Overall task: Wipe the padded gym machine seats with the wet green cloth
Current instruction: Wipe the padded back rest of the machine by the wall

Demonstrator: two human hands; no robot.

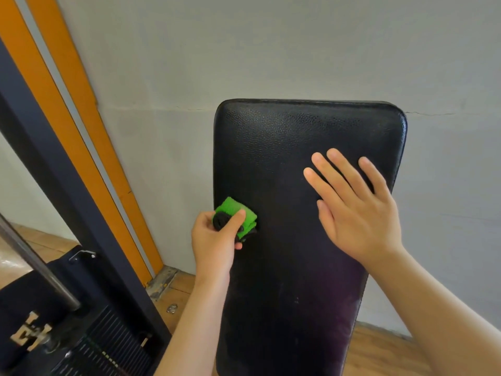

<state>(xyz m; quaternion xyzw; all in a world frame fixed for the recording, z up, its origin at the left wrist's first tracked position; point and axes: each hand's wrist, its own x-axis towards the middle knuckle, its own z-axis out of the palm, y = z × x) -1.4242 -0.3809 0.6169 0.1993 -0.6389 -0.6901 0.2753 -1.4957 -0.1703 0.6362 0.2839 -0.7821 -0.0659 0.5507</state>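
Wooden flooring (184,289) runs along the bottom of the view, under a black padded seat back (284,158) that rises tilted from the lower edge toward the wall. At the lower left stands a dark machine base with slotted plates (108,343), a metal emblem (31,335) and a grey steel bar (35,261) slanting across it. A small round metal item (171,308) lies on the floor just beside the base. Both bare forearms enter from below. The left hand (214,240) is at the left edge of the pad, about halfway up, with its fingers curled round the folded green cloth (235,210) and the thumb (233,221) pressed over the top of it. The cloth touches the pad at that edge, and a black patch shows in its fold; whether that is part of the cloth cannot be told. The right hand (357,210) lies flat on the upper right of the pad, fingers (336,169) straight and slightly spread, holding nothing. The pad's surface is pebbled black vinyl with rounded top corners and faint scuff marks lower down. A dark frame upright (54,169) slants up at the left. Behind it are two orange stripes (81,126) with a grey strip between them. The grey wall (271,50) fills the background, with a thin crack running level with the top of the pad.
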